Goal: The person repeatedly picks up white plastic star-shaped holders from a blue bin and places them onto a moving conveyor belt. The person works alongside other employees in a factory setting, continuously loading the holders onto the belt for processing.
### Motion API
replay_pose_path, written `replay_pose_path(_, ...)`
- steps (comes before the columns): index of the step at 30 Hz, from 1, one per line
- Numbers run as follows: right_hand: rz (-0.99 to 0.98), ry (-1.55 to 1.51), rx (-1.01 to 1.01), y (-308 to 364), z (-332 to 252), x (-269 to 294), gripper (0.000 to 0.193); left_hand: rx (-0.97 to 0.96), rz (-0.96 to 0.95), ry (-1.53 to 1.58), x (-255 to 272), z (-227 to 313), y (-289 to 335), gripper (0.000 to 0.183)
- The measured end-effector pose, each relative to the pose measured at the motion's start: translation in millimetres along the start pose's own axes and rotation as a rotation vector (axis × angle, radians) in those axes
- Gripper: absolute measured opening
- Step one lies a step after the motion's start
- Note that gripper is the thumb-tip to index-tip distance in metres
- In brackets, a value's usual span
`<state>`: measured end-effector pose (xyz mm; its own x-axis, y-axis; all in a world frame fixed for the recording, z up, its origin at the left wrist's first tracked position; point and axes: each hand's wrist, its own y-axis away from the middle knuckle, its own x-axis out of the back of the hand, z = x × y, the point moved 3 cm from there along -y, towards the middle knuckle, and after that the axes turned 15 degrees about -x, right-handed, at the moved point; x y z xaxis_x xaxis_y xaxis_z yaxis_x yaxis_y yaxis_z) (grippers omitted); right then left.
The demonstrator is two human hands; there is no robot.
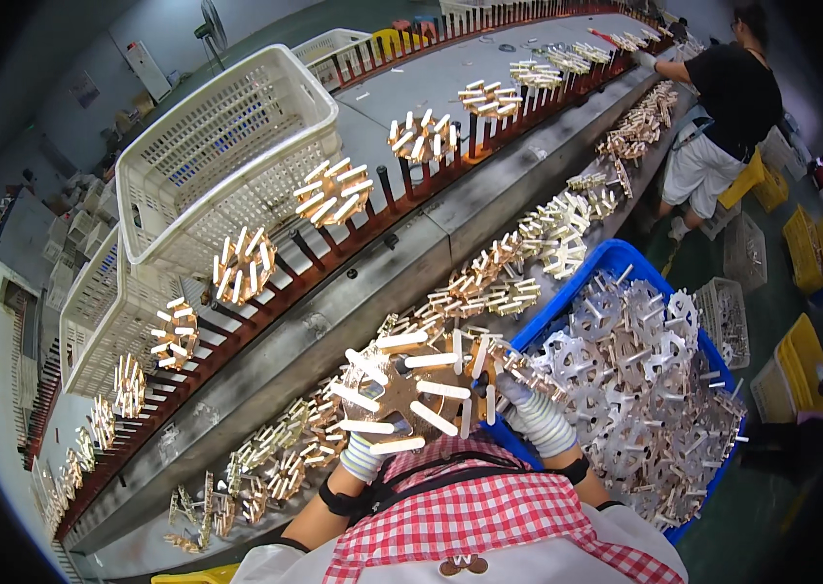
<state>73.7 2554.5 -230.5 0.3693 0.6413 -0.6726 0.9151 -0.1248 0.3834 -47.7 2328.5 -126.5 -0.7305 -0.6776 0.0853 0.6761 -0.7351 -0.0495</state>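
Moderate indoor light; white pegs (442, 390) at lower centre nearly washed out, floor (769, 284) at right dim, long grey ledge (390, 269) bowed by fisheye distortion, corners vignetted to black, distant detail at upper right soft.

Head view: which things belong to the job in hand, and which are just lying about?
Likely in the job: left glove, right glove, copper disc with white prongs, blue bin, silver pieces, dark pegs.
Apparently just about: white basket, green fan, yellow crate.

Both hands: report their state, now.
Left hand: fingers hidden behind the pegged disc; grip cannot be told.
Right hand: beside the disc, fingers partly hidden; cannot tell.
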Motion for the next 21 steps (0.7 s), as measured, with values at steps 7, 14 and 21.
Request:
replay_pose_path(7, -0.033, -0.505, -0.02, 1.6, -18.1, -20.2, 0.042, -0.141, 0.003, -0.124, 2.3, 15.9, -3.6, 0.06)
replay_pose_path(14, -0.012, -0.713, -0.026, 8.9, -36.6, -51.4, 0.043, -0.007, -0.265, 0.003, -21.8, -23.6, 3.8, 0.083)
replay_pose_path(21, -0.375, -0.415, -0.343, 11.1, 36.2, -39.5, 0.048, -0.041, -0.183, 0.325, -88.1, 54.5, -45.1, 0.058)
